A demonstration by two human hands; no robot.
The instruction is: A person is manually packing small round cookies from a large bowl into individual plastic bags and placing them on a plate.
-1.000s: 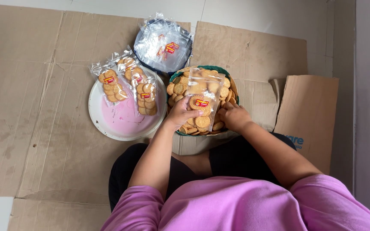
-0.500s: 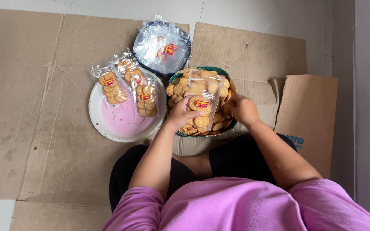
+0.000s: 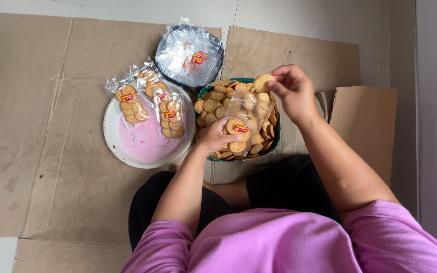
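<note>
Since a moment ago, right hand (image 3: 293,91) has lifted to one o'clock of the green bowl (image 3: 275,139), fingers pinched on a biscuit (image 3: 262,82). Left hand (image 3: 214,137) grips a half-filled clear bag (image 3: 246,119) over the bowl. Three filled bags (image 3: 147,101) lie on the pink plate (image 3: 145,149) at nine o'clock; many loose biscuits and empty bags (image 3: 190,53) remain.

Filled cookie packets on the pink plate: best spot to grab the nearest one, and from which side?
Grip the nearest filled packet across its long side edges, coming from above. It lies flat on the pink plate, long axis running away from the person, cookies stacked inside; its right edge looks free, while another packet crowds the far-left end.
</note>
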